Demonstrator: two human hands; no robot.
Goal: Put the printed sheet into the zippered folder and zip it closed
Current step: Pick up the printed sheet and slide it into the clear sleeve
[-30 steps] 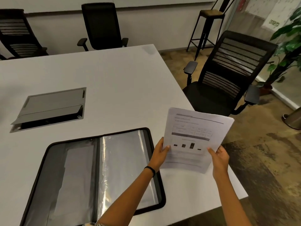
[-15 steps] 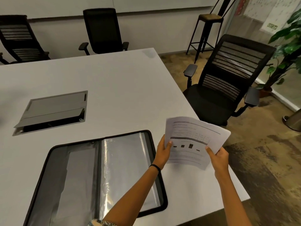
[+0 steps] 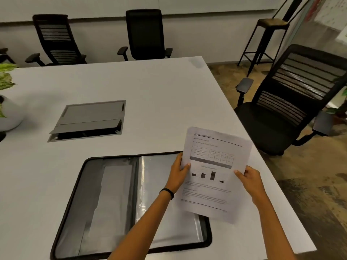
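A person's left hand [image 3: 178, 173] and right hand [image 3: 249, 182] grip the printed sheet [image 3: 214, 196] by its two long sides, thumbs pressed on the printed face and the remaining fingers hidden behind the paper. The print is too blurred to read; only a heading rule, a small table and a few dark chart bars can be made out. The sheet is held in portrait above the tabletop [image 3: 150, 87] close to its right edge, printed face toward the camera, heading at the far end. Its long axis runs from the near edge toward the far edge, skewed slightly clockwise. It covers the far right corner of the zippered folder [image 3: 114, 196], which lies unzipped and spread flat at the near edge, spine running near to far. The left forearm, with a black wristband [image 3: 167, 192], crosses and hides part of the folder's glossy right half, and the bottom of the frame cuts off its near left corner. A grey cable hatch [image 3: 90, 119] sits ajar in the tabletop beyond the folder. A potted plant [image 3: 7, 113] is cut off at the left edge, and a black office chair [image 3: 293, 102] stands off the right edge.
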